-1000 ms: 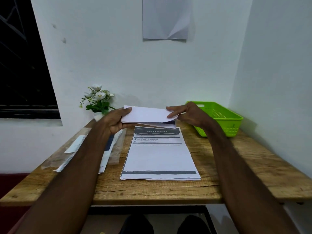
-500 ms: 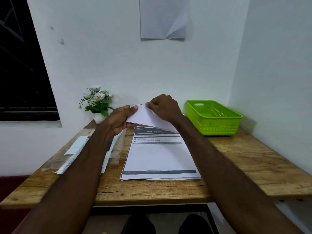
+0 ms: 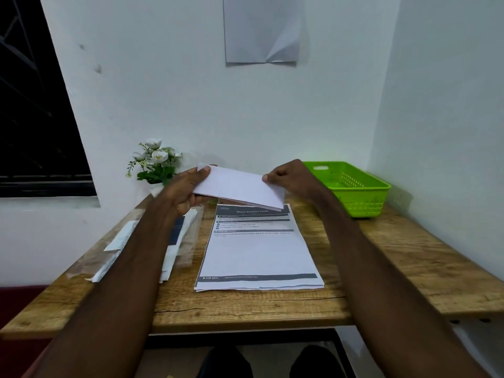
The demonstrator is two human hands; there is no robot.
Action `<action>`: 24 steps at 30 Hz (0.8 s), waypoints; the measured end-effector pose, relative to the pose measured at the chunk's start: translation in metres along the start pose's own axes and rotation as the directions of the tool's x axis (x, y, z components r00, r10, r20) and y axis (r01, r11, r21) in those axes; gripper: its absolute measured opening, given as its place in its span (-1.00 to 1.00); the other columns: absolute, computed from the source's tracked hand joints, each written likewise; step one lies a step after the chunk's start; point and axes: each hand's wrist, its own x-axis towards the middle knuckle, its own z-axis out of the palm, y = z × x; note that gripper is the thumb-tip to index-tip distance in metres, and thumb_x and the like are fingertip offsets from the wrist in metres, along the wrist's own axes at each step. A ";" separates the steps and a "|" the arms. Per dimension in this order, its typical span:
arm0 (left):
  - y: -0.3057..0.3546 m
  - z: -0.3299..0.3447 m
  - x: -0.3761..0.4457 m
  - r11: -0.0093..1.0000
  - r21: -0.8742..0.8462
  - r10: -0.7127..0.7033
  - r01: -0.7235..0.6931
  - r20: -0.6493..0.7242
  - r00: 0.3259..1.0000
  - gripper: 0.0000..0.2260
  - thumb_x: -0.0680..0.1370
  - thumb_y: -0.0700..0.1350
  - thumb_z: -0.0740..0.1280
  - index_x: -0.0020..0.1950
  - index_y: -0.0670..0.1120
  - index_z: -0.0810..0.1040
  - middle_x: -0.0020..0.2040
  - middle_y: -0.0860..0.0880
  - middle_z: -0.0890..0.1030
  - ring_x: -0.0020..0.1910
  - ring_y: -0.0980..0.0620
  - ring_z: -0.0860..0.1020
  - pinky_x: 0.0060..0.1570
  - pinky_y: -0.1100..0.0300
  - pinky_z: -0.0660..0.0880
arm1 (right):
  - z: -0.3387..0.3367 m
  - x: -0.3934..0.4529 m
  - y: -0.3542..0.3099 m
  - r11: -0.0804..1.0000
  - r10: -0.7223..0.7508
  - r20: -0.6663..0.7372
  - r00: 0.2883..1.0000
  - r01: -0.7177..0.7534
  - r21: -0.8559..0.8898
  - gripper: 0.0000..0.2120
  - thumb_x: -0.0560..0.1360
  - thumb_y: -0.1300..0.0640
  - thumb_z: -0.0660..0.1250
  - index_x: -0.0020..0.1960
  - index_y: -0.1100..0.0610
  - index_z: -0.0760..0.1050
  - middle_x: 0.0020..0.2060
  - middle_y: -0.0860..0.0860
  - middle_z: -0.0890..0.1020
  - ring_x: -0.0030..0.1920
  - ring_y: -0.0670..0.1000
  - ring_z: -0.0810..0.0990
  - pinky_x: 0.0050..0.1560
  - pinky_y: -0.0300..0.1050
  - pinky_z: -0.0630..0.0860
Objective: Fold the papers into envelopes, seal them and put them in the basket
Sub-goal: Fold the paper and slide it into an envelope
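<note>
Above the far end of the printed paper stack (image 3: 259,252), we hold a folded white paper (image 3: 240,188) in the air with both hands. Our left hand (image 3: 185,190) grips its left end, thumb on top and fingers curled beneath; our right hand (image 3: 290,177) pinches its upper right edge. The stack lies flat on the wooden surface (image 3: 381,255). Right of the stack, at the far corner, stands the green basket (image 3: 354,186). Left of the stack lies a heap of envelopes and clear sleeves (image 3: 174,241), and beyond that a small pot of white flowers (image 3: 154,162).
</note>
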 end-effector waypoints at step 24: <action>-0.023 -0.009 0.002 0.804 0.567 -0.073 0.181 -0.207 0.976 -0.77 0.54 -0.15 0.51 0.06 -0.30 0.63 -0.05 -0.25 0.70 -0.26 -0.07 0.66 -0.44 0.17 0.63 | -0.010 -0.012 0.022 0.921 0.379 0.046 0.924 -0.372 -0.116 -0.76 0.51 0.25 0.49 -0.28 0.32 0.58 -0.52 0.08 0.58 -0.50 0.01 0.59 -0.48 -0.12 0.61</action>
